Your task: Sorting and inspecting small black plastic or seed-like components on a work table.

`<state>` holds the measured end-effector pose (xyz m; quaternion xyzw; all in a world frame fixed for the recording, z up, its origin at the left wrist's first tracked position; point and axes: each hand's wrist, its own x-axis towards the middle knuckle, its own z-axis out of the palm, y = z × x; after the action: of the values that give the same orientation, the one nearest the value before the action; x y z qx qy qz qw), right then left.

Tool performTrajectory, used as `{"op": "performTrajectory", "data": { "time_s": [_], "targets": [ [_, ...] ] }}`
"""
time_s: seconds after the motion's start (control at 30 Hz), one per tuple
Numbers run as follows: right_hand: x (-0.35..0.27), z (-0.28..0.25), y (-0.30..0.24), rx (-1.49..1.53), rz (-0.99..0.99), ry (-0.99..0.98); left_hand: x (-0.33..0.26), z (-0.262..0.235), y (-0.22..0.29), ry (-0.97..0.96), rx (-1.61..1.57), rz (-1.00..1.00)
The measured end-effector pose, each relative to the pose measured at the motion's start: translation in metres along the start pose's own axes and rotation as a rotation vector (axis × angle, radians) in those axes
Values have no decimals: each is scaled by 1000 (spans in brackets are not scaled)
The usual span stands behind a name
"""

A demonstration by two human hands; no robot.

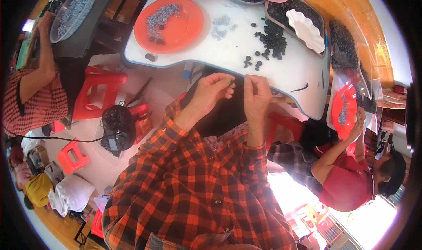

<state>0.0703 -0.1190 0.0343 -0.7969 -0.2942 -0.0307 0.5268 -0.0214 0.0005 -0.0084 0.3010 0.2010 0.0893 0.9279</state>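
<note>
My left hand (212, 92) and my right hand (256, 95) are raised side by side at the near edge of a white table (303, 78). Their fingertips almost meet. Each hand pinches something tiny between thumb and forefinger; what it is I cannot make out. Both sleeves are orange and black plaid. Just beyond my hands, loose black round parts (271, 38) lie scattered on the table. An orange plate (190, 28) further left holds small grey parts and a few black ones.
A white scalloped dish (305, 28) lies on a tray of black parts (285, 9). To my right a person in red (347, 184) holds a red plate (347, 101). A person in a checked shirt (37, 102) works on my left. Red stools (94, 94) and a black device (118, 124) stand on the floor.
</note>
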Motion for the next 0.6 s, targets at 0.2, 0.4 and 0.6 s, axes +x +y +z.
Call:
{"op": "performTrajectory", "data": {
  "time_s": [0.2,0.4,0.6],
  "targets": [
    [14,1,14,-280,-117,71,1,-1,0,11,9,-15],
    [28,10,25,-379,-165,94,1,-4,1,30,28,-31],
    [32,11,25,-451,-171,64,3,-6,-1,14,25,-14]
  ]
}}
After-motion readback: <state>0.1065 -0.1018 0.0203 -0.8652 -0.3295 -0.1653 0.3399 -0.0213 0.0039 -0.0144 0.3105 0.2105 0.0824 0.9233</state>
